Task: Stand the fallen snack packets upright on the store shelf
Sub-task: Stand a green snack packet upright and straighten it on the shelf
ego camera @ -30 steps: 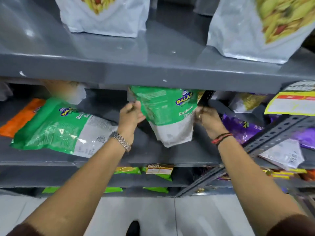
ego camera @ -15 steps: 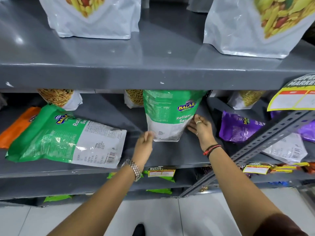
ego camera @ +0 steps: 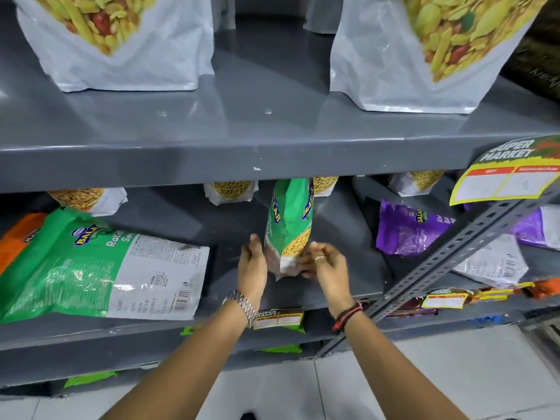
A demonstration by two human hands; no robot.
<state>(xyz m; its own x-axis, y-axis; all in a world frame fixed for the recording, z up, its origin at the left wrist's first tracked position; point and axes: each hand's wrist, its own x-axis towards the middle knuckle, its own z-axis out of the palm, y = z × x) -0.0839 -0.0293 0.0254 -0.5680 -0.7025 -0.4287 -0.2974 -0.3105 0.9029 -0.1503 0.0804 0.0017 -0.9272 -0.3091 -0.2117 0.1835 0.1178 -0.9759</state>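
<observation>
Grey metal shelving fills our view, and both our arms reach onto its middle shelf (ego camera: 333, 237). Between our hands stands a green snack packet (ego camera: 289, 225), upright and turned edge-on toward us, its base on the shelf. Our left hand (ego camera: 253, 263) presses flat against the packet's left side, and our right hand (ego camera: 325, 263), with a ring on one finger, cups its right side, so the two hands clamp the lower part of the packet between them. To the left of our left hand a large green packet (ego camera: 97, 268) lies flat on the same shelf, with an orange packet (ego camera: 16, 237) beyond it. To the right of our right hand a purple packet (ego camera: 409, 227) lies fallen, just behind a slanted perforated brace (ego camera: 454, 256). Above our hands, two big white pouches (ego camera: 127, 56) stand on the upper shelf.
</observation>
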